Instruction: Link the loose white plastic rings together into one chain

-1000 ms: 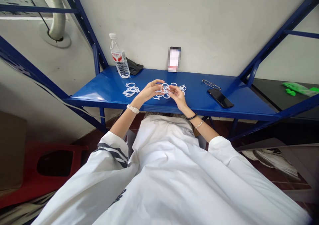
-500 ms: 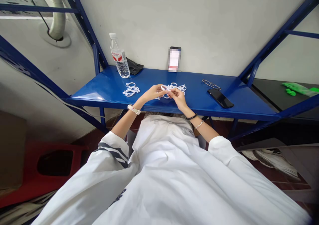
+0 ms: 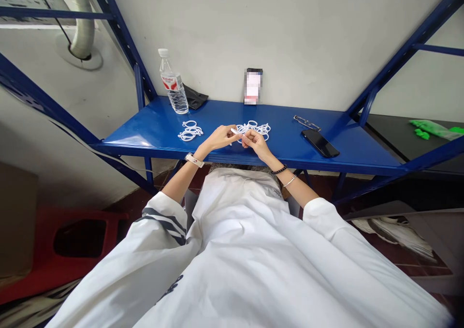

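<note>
**Item 1, work in hand.** Left hand and right hand meet just above the front of the blue worktop. Both are pinched narrow on 1 white ring, thumb and fingertips closed on it from either side. The ring is held in the air between the 2 hands, seen nearly edge-on. Whether it is open or snapped shut is too small to tell.

**Item 2, stock.** A larger heap of rings lies on the worktop just behind the hands. A smaller heap lies to the left, well apart from it.

**Item 3, step, as a judgement.** This looks like fingertip work on a single ring taken from the stock, with the heaps lying untouched.

**Item 4, handling, as a judgement.** The ring is thin and light. Any further move calls for a steady 2-hand pinch and fine control, kept clear of the larger heap so that no other ring snags.

**Item 5, other things.** Water bottle at rear left, black pouch beside it, glasses and dark phone at right.
</note>
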### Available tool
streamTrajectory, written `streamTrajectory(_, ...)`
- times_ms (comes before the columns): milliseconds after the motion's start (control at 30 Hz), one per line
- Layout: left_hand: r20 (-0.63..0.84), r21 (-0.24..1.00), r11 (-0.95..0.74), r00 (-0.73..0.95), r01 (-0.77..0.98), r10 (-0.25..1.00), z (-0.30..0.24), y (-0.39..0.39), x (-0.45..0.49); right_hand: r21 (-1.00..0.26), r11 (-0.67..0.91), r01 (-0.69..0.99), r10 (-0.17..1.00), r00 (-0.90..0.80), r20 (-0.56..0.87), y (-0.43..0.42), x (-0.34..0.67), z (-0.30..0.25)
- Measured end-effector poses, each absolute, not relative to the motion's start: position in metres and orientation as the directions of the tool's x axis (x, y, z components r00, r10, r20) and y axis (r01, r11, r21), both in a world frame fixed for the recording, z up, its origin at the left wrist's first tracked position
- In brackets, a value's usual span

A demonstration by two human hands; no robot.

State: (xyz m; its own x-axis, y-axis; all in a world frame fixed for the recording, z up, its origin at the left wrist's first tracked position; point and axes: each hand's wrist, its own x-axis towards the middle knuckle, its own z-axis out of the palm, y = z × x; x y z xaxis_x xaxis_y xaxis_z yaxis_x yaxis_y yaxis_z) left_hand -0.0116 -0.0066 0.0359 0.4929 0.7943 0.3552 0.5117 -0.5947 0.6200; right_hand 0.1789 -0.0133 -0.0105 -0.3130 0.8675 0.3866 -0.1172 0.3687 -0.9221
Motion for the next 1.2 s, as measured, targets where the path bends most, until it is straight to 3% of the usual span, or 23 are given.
streamTrajectory(567, 0.396, 0.629, -0.591, 0.446, 0.505, 0.803, 0.029, -0.008, -0.002, -0.907, 0.378, -0.184, 0.858, -0.299, 0.418, -0.012, 0.182, -0.011)
streamTrajectory(767, 0.348, 0.621, -0.546, 0.426, 0.563, 0.835, 0.029, -0.005, -0.004, -0.942, 0.237, -0.236, 0.926, -0.239, 0.293, -0.009, 0.18, -0.012)
streamTrajectory(900, 0.359, 0.604, -0.501, 0.349, 0.62, 0.866, 0.026, 0.009, -0.018, -0.898, 0.106, -0.426, 0.981, -0.101, 0.164, 0.001, 0.184, -0.013)
streamTrajectory(1033, 0.446, 0.508, -0.473, 0.249, 0.72, 0.859, 0.012, 0.028, -0.035, -0.86, 0.023, -0.51, 0.994, -0.08, 0.074, 0.009, 0.19, -0.014)
streamTrajectory(1200, 0.447, 0.412, -0.533, 0.346, 0.739, 0.825, -0.006, 0.039, -0.036, -0.899, 0.057, -0.434, 0.985, -0.122, 0.121, 0.008, 0.191, -0.014)
